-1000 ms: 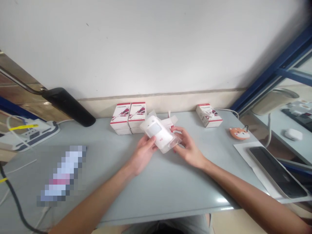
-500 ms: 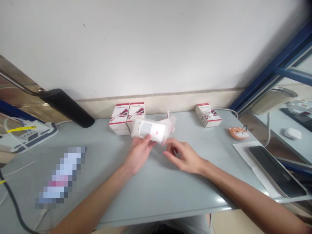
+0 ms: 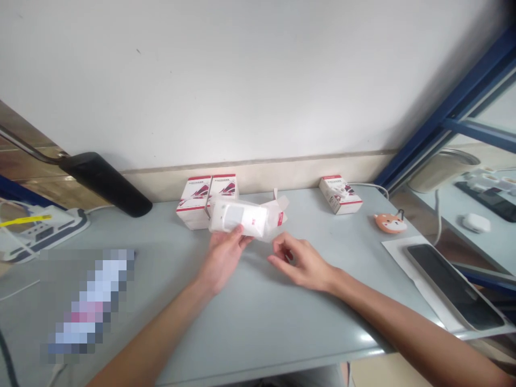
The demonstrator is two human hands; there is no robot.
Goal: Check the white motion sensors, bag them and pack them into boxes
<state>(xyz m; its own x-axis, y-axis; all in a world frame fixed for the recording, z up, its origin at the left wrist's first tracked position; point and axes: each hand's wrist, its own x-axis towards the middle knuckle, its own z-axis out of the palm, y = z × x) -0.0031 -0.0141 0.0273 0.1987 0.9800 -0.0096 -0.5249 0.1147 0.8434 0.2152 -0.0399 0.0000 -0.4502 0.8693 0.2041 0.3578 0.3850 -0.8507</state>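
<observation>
My left hand is closed around the lower left side of a white motion sensor, its thumb on the front. The sensor has a greyish window and a small red mark, and a clear plastic bag wraps it. To the right of the bag, my right hand has curled fingers with the thumb apart from them, and nothing shows in it. Behind the bag, an opened white and red carton shows its flaps; the rest of it is hidden.
Two white and red boxes stand side by side against the wall, and another box is farther right. An orange animal-face case and a dark-screened phone lie at right. A black cylinder, power strip and pixelated object occupy the left.
My left hand has shifted the bagged sensor slightly left, away from my right hand. The gap between bag and right fingers is wider, and more of the opened carton shows.
</observation>
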